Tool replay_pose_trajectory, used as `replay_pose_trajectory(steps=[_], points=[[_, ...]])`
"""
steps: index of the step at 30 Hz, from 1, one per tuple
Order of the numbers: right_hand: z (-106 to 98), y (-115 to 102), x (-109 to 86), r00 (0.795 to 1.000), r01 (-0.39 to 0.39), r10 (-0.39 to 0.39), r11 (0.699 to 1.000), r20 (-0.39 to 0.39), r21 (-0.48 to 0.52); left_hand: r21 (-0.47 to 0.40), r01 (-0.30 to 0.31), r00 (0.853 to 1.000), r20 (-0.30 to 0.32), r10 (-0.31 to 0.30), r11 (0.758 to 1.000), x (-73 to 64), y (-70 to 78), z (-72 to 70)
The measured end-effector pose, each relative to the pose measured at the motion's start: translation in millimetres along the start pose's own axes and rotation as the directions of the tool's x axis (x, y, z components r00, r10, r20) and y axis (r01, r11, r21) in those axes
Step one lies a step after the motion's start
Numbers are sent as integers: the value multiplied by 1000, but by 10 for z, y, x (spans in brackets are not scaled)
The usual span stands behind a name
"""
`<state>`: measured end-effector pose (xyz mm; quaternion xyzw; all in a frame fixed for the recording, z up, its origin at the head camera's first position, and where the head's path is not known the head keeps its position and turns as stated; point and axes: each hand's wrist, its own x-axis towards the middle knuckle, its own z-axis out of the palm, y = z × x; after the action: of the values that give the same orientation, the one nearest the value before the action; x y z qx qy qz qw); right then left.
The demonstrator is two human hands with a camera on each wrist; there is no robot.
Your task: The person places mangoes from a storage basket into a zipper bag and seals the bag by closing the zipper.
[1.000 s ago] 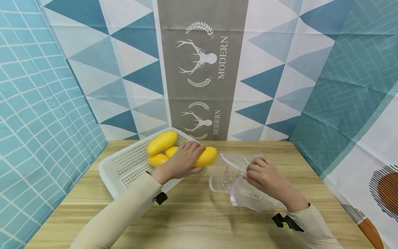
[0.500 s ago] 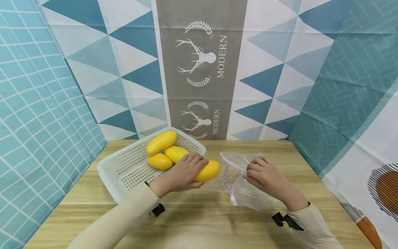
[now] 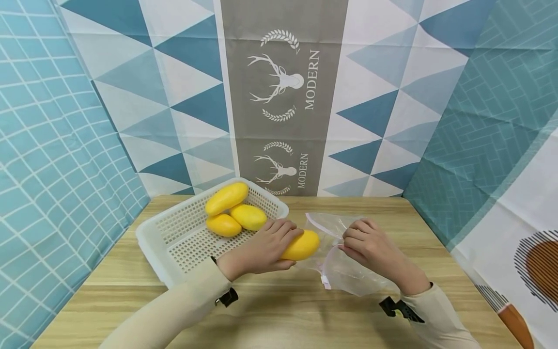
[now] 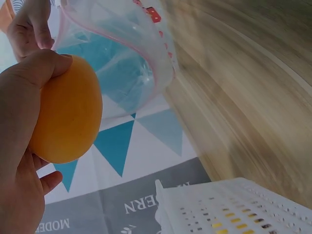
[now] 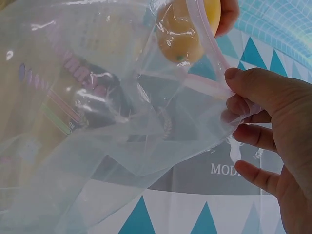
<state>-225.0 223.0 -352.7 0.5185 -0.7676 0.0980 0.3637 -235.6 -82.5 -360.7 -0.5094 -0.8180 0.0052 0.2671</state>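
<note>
Mango (image 3: 302, 245) within left fingers (image 3: 283, 229)

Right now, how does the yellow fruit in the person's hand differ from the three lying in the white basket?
The held mango is gripped by the left hand above the table, while the three basket mangoes lie untouched in the white basket. The held mango has its tip at the mouth of the clear zip bag, which the right hand pinches open; the basket mangoes lie apart from the bag. All are smooth, yellow and oval.
</note>
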Motion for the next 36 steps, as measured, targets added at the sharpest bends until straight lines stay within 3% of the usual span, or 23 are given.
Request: replay_pose_trajectory(steps=[7,14,28,36], points=[[-2,-27,34,1000,1,-1,1000,-9,10,30,-16,1000,18,15,999,79,40,13],[-21,-43,58,1000,3,-3,1000,-8,15,4,-24,999,30,24,1000,136,105,-3],[-58,-82,109,1000,19,-19,999,-19,30,65,-50,997,66,46,997,196,179,31],[-45,-78,134,997,55,-52,998,-63,34,127,-59,998,41,54,990,220,252,127]])
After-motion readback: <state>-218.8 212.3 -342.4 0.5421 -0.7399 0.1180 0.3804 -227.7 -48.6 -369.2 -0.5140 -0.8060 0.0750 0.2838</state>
